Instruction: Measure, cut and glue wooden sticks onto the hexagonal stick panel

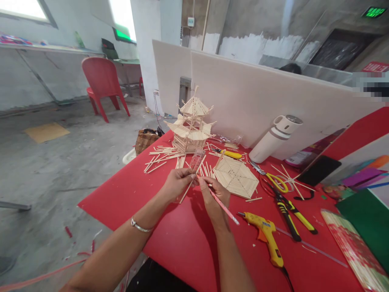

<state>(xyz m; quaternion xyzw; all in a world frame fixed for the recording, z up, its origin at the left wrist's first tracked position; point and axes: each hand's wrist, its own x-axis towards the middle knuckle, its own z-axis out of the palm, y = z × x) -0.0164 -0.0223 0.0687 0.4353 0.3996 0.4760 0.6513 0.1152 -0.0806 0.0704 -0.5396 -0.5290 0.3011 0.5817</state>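
Over the red table my left hand is closed, pinching a thin wooden stick that slants down toward me. A translucent pinkish ruler-like piece shows just beyond these fingers; whether they grip it too is hard to make out. In my right hand is a pink pencil, its point close to the left fingertips and the stick. A stick-built pagoda model stands upright beyond both hands. To the right of my right hand lies a flat polygonal panel of sticks.
Loose sticks lie around the pagoda. On the right of the red table are a yellow glue gun, pliers, yellow-handled scissors, a yellow cutter and a white flask. A white board stands behind.
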